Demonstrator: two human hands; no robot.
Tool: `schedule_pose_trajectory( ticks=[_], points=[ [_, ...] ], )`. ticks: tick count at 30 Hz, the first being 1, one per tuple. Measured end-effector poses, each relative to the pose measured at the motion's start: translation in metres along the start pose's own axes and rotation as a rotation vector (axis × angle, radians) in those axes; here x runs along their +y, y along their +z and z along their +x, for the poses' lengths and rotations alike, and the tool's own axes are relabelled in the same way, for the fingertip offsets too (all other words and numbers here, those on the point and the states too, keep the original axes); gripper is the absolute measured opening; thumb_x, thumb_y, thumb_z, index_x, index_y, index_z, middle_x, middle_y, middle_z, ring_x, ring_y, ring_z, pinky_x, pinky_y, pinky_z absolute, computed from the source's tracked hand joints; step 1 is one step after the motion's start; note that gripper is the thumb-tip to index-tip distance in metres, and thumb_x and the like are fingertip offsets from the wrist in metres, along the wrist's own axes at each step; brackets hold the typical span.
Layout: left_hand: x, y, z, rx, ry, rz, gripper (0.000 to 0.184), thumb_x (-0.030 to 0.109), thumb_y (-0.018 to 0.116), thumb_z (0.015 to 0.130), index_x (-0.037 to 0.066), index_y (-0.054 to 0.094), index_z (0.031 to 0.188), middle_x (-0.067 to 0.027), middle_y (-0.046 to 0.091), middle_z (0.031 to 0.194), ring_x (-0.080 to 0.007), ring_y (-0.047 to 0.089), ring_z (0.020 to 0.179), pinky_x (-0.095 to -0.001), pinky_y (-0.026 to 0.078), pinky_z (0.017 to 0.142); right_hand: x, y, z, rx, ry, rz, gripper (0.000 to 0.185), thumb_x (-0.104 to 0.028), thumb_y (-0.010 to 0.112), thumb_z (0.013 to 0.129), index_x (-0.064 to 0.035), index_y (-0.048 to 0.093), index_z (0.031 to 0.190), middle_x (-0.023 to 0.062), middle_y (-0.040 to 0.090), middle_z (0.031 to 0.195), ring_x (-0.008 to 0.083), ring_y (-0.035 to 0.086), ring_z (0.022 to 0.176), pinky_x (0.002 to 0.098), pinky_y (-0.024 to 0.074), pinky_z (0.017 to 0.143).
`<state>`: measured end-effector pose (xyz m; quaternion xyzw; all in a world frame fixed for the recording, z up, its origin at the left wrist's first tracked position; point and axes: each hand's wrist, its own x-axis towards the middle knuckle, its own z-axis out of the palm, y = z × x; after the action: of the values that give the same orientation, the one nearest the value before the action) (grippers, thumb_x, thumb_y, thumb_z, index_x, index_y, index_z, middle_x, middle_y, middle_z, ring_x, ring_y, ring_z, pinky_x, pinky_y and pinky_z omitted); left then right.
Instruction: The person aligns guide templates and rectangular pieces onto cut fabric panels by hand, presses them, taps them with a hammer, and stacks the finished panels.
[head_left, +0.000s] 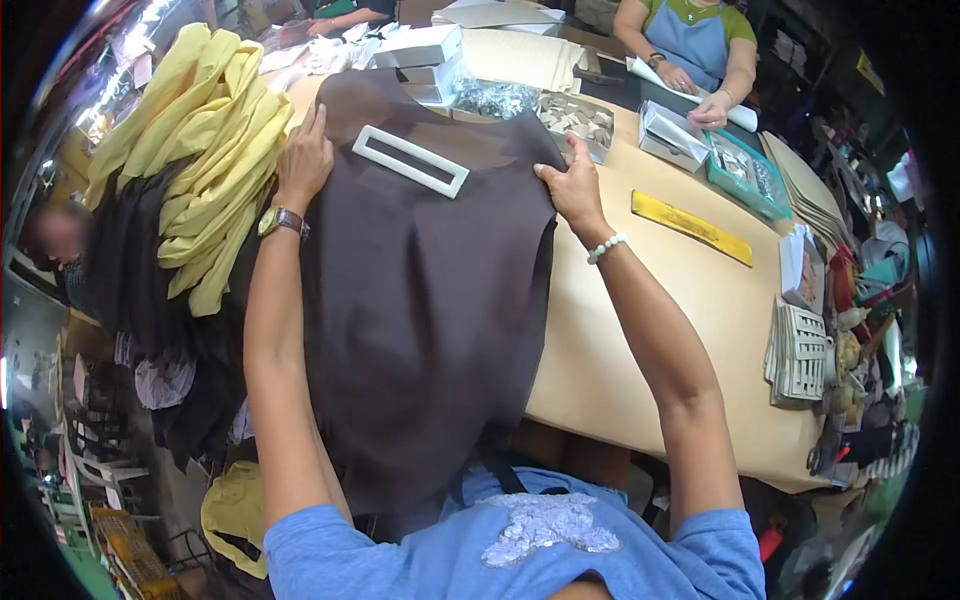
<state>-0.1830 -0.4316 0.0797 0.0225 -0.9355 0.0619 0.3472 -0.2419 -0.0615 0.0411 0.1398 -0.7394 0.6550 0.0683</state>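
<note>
At the table point(630, 340), the unclenched left hand point(304, 163) and right hand point(576, 188) (its grip unclear) steadied dark cloth point(430, 300), presumably for smoothness.

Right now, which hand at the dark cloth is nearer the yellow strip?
The right hand, wearing the pale beads; the left hand, wearing the watch, lies farther away.

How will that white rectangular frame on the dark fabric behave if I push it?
The white frame is probably stiff, since its edges run straight. Being slim with an open middle, it may be light. Lying flat, it should slide rather than roll, though the loose dark fabric could drag along.
</note>
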Motion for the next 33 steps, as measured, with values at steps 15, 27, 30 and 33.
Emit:
schedule_pose_trajectory(
  ticks=[15, 27, 30, 33],
  points=[
    [-0.016, 0.044, -0.054, -0.538, -0.472, -0.013, 0.062, 0.051, 0.034, 0.092, 0.013, 0.031, 0.142, -0.0146, 0.026, 0.148, -0.0404, 0.025, 0.134, -0.0664, 0.011, 0.103, 0.032, 0.011, 0.015, 0.021, 0.209, -0.161, 0.079, -0.01, 0.074, 0.07, 0.0047, 0.031, 0.135, 0.0237, 0.059, 0.112, 0.03, 0.061, 0.099, 0.0342, 0.0482, 0.086],
    [-0.031, 0.086, -0.029, -0.391, -0.28, -0.066, 0.052, 0.043, 0.039, 0.093, 0.009, 0.044, 0.133, -0.0178, 0.039, 0.139, -0.0409, 0.037, 0.126, -0.0636, 0.025, 0.099, 0.025, 0.005, 0.024, 0.15, 0.092, -0.314, 0.071, -0.002, 0.068, 0.071, 0.0006, 0.034, 0.134, 0.0253, 0.058, 0.113, 0.0344, 0.059, 0.102, 0.0366, 0.0467, 0.089],
    [0.014, 0.059, -0.024, -0.214, -0.105, -0.147, 0.054, 0.044, 0.041, 0.093, 0.005, 0.046, 0.13, -0.0188, 0.041, 0.137, -0.0396, 0.037, 0.125, -0.0627, 0.027, 0.099, 0.043, 0.002, 0.025, 0.127, 0.152, -0.262, 0.071, -0.002, 0.068, 0.072, 0.0012, 0.034, 0.134, 0.0251, 0.058, 0.113, 0.0337, 0.059, 0.103, 0.036, 0.0463, 0.089],
    [0.109, 0.0, -0.032, -0.342, -0.114, -0.257, 0.061, 0.051, 0.04, 0.091, 0.005, 0.046, 0.131, -0.0207, 0.037, 0.139, -0.0384, 0.03, 0.131, -0.0626, 0.022, 0.102, 0.047, 0.006, 0.028, 0.149, 0.127, -0.306, 0.07, -0.001, 0.068, 0.071, 0.0022, 0.035, 0.133, 0.0234, 0.059, 0.112, 0.0322, 0.061, 0.099, 0.0354, 0.0473, 0.087]
  ],
)
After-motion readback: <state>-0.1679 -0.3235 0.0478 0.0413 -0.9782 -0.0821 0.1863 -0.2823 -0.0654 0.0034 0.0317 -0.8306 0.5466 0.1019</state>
